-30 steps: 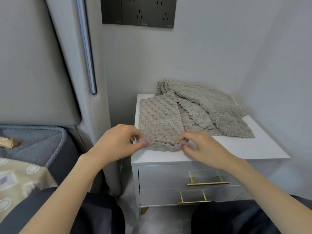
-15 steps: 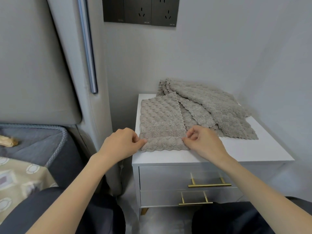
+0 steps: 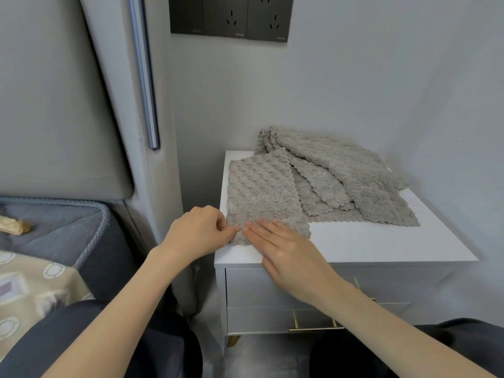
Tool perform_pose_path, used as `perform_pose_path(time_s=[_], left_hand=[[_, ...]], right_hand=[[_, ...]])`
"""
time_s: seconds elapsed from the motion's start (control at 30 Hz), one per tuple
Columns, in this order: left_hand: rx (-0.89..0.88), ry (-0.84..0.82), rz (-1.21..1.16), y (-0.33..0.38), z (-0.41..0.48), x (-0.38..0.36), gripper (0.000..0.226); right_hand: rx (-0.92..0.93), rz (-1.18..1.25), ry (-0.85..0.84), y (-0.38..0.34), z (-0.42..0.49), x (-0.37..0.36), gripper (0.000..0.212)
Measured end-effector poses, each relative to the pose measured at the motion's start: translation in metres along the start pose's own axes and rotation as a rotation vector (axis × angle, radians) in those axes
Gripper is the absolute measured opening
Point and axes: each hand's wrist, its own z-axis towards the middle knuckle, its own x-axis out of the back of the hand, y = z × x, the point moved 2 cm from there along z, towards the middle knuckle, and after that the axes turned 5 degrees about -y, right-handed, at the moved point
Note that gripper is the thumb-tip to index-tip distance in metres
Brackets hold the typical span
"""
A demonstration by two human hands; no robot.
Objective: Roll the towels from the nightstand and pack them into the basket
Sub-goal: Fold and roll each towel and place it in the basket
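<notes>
A small grey-beige towel (image 3: 261, 192) of bubbly fleece with scalloped edges lies flat on the front left part of a white, flat-topped nightstand (image 3: 381, 246). Its near edge looks doubled over into a thin band. The left hand (image 3: 199, 233) grasps that band at the near left corner, with thumb and curled fingers pinching the cloth. Just right of this pinch, almost touching the left thumb, the right hand (image 3: 286, 249) rests on the same edge. Its fingers (image 3: 261, 227) are straight and close together, pressing the cloth to the tabletop and clasping nothing, and its palm reaches back past the nightstand's front rim.

Beyond the pinch and to the right, a loose heap of towels (image 3: 349, 181) of the same fleece spreads in overlapping layers over the back and middle of the top, up to the wall. The held towel's far right side lies over the heap's edge. Below the hands are pale grey drawer fronts (image 3: 251, 287) with slim brass bar handles (image 3: 316, 327), partly hidden by the right forearm.

Left of the grip stands a grey padded headboard (image 3: 54, 105) with a vertical metal strip (image 3: 144, 77) beside it. Lower down there is a grey piped mattress corner (image 3: 68, 227) and a beige patterned bedcover (image 3: 35, 282). High above the grip a black socket panel (image 3: 231, 17) is set in the grey wall.
</notes>
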Motion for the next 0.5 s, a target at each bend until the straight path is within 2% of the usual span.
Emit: perform_pose_path(time_s=[0.27,0.37,0.43,0.5], left_hand=[[0.017,-0.044,-0.014,-0.001,0.001,0.001,0.039],[0.011,0.004,0.039,0.003,-0.003,0.004,0.034],[-0.074,0.117,0.092,0.007,-0.008,0.007,0.027],[-0.273,0.216,0.114,0.013,-0.013,0.009,0.017]], right_hand=[[-0.169,0.143,0.001,0.025,-0.017,0.003,0.039],[-0.208,0.132,-0.019,0.037,-0.025,0.007,0.038],[-0.226,0.145,-0.057,0.041,-0.027,0.006,0.041],[-0.231,0.14,-0.064,0.042,-0.027,0.007,0.041]])
